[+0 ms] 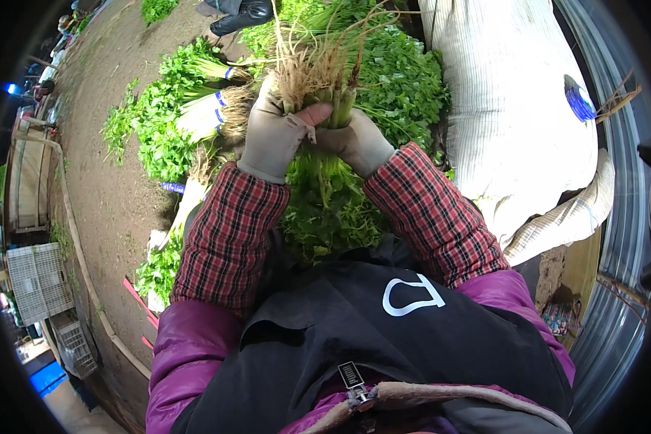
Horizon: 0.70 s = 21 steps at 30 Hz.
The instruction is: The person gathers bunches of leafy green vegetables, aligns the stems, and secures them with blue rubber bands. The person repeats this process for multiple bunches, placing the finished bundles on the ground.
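Note:
A bunch of leafy celery-like greens [343, 104] hangs upside down before my chest, its hairy roots upward and its leaves toward my lap. My left hand [271, 138], in a pale worn glove with the thumb bare, grips the stems just below the roots. From the other side my right hand [361, 141], also gloved, closes around the same stems; its fingers are partly hidden. Left of my hands lie bundles of greens [198, 116] bound with blue tape. A large heap of loose greens [401, 81] lies beyond the bunch.
A big white woven sack [521, 108] stands at the right, with a roll of blue tape [580, 104] on it. Another blue roll [173, 187] is at the left. A hose [78, 233] crosses the soil near white crates [40, 282]. Another person's dark boot [244, 17] shows at the top.

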Each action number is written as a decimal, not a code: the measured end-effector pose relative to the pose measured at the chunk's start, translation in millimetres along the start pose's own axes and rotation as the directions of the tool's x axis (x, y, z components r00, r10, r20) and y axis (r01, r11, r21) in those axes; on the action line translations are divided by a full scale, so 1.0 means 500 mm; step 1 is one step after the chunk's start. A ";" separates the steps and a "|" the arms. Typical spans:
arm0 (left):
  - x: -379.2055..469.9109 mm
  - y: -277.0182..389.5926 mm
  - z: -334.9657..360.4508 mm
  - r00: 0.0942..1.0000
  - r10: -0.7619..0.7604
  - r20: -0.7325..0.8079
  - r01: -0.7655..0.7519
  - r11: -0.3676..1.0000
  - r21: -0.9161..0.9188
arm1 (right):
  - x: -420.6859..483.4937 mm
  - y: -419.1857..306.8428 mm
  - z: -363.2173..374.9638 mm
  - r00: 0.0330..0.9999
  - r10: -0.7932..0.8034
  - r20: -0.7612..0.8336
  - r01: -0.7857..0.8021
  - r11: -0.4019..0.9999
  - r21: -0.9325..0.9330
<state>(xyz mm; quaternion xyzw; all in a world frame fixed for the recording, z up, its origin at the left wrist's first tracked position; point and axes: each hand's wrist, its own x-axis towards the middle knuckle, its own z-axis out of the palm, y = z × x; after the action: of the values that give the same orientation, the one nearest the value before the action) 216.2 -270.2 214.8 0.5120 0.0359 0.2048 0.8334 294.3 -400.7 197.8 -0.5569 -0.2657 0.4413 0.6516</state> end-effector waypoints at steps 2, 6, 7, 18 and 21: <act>-0.002 0.010 -0.009 0.992 -0.087 -0.089 0.097 0.988 0.119 | 0.000 0.007 0.002 1.000 -0.012 -0.004 0.012 1.000 -0.011; -0.004 0.022 -0.018 0.989 -0.148 -0.015 0.145 0.980 -0.137 | -0.003 0.011 0.010 0.998 -0.065 0.002 0.065 0.994 0.084; -0.007 0.023 -0.017 0.989 -0.144 0.016 0.145 0.972 -0.183 | -0.005 0.010 0.012 0.997 -0.072 -0.012 0.072 0.994 0.080; -0.006 0.031 -0.047 0.931 -0.300 0.208 0.332 0.933 -0.138 | -0.019 -0.003 0.007 0.996 -0.056 0.075 0.027 0.938 0.346; -0.005 0.029 -0.043 0.936 -0.264 0.235 0.316 0.923 -0.222 | -0.019 -0.007 0.009 0.998 -0.042 0.052 0.021 0.934 0.358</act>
<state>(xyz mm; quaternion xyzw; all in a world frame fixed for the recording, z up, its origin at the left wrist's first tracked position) 203.8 -247.5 216.8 0.4071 0.0008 0.0290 0.9129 287.1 -407.0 203.7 -0.4118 -0.2092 0.4878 0.7407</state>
